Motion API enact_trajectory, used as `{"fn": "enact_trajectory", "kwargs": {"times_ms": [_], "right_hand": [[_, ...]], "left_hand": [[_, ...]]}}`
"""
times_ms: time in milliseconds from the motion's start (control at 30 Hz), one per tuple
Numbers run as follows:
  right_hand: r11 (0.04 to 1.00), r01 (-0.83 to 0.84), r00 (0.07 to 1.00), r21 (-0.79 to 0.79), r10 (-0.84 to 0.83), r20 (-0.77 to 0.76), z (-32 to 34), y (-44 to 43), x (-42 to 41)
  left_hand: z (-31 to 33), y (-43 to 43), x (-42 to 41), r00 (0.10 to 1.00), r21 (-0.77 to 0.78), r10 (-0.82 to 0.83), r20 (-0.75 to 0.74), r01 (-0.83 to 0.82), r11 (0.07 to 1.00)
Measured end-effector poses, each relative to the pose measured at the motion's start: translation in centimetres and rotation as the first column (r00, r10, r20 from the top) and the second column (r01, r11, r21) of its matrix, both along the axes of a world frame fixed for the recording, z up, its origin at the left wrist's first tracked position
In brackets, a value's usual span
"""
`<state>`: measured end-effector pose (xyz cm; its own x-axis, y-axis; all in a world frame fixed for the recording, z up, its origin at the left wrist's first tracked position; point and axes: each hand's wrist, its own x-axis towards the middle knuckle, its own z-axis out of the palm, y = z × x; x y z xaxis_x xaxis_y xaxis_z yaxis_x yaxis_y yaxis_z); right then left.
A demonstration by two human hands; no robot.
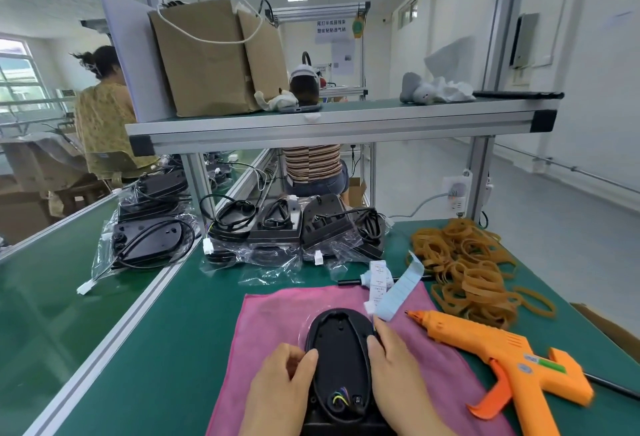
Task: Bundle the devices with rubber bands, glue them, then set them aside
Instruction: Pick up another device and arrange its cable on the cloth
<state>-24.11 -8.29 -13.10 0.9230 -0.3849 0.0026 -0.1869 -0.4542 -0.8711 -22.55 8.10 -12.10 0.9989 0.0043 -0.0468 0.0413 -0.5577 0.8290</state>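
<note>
Bottom centre: our left hand (277, 376) and right hand (398, 373) grip the black device (337, 349) by its rims, on the pink cloth (263, 318) | risk: exposed wires (341, 399) may snag rubber bands (464, 262) | risk: glue gun (502, 356) nozzle near our right hand, burn

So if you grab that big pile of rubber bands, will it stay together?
Probably not: the rubber bands lie loose and tangled, so a handful would likely dangle floppy and shed strays. They look thin, so likely light.
</note>
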Motion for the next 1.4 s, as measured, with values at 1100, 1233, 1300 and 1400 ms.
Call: {"fn": "enact_trajectory", "kwargs": {"times_ms": [1100,1233,1300,1400], "right_hand": [[0.797,-0.122,0.945,0.592,-0.090,0.316,6.4,-6.2,7.9],[0.869,-0.328,0.903,0.370,0.173,0.394,6.9,-2.4,4.4],[0.875,-0.377,0.901,0.304,0.270,0.339,6.5,-1.9,3.6],[0.881,-0.339,0.930,0.331,0.262,0.256,6.3,-2.0,3.2]], "left_hand": [[4.6,-3.9,6.2,0.996,-0.408,-0.028,0.087,0.061,0.911],[6.2,-5.4,7.1,0.934,-0.604,-0.271,-0.233,0.080,0.793],[6.4,-5.6,7.4,0.904,-0.713,-0.353,-0.239,0.083,0.696],[6.0,-5.5,7.6,0.935,-0.787,-0.312,-0.168,0.063,0.613]]}}
